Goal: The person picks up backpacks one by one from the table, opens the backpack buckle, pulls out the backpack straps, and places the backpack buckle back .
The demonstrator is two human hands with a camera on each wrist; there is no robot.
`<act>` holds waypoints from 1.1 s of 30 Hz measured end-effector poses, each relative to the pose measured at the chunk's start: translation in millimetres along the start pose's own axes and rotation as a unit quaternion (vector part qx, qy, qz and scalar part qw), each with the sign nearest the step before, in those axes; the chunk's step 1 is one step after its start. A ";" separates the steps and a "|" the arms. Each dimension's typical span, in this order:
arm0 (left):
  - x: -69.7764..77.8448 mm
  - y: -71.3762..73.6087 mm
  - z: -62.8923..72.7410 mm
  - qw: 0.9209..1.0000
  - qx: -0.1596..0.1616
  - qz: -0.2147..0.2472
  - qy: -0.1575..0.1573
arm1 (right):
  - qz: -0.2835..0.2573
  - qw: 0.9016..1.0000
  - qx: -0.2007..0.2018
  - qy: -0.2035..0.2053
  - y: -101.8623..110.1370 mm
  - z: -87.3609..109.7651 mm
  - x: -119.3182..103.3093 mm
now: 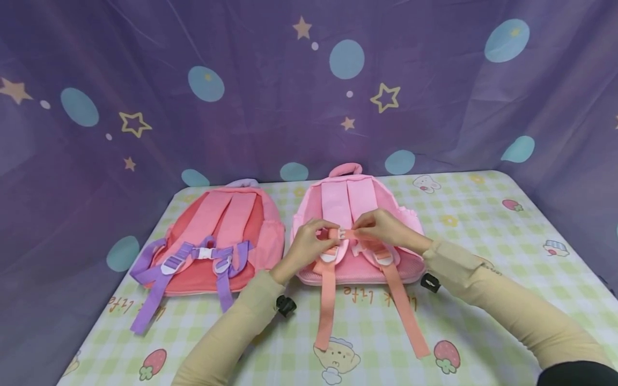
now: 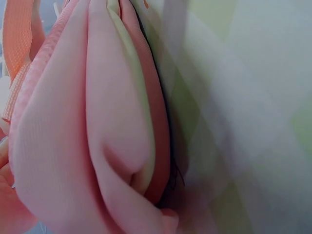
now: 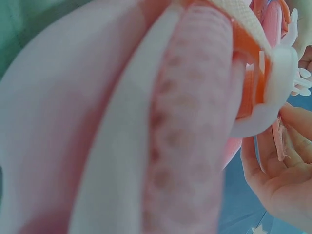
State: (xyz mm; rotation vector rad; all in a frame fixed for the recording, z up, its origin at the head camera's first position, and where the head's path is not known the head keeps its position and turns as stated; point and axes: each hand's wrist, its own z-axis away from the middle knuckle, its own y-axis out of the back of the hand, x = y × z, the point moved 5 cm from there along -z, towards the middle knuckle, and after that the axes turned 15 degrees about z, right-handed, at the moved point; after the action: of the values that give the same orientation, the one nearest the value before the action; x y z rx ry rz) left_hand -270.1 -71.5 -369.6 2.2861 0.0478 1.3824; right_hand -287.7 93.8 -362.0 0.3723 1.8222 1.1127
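A light pink backpack lies on its front, straps up, with orange webbing straps trailing toward me. Over its middle, my left hand pinches a short orange strap beside a small white buckle. My right hand pinches the orange strap on the buckle's other side. In the right wrist view, the right hand holds a frayed strap end, with white buckle prongs just above. Only part of the left hand shows in the left wrist view. Whether the buckle is fastened, I cannot tell.
A coral backpack with purple straps lies to the left, its white chest buckle joined. Both bags rest on a green-checked tablecloth. Behind the table hangs a purple curtain with stars.
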 end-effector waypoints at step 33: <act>-0.4 -0.7 1.4 1.000 0.004 0.006 0.001 | -0.004 1.000 -0.003 -0.022 0.9 4.4 5.2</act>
State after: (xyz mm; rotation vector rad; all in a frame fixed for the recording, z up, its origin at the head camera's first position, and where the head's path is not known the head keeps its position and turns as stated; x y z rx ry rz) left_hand -268.9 -71.5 -370.7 2.2958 0.0391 1.3925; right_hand -286.9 100.0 -364.9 0.3821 1.7798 1.0972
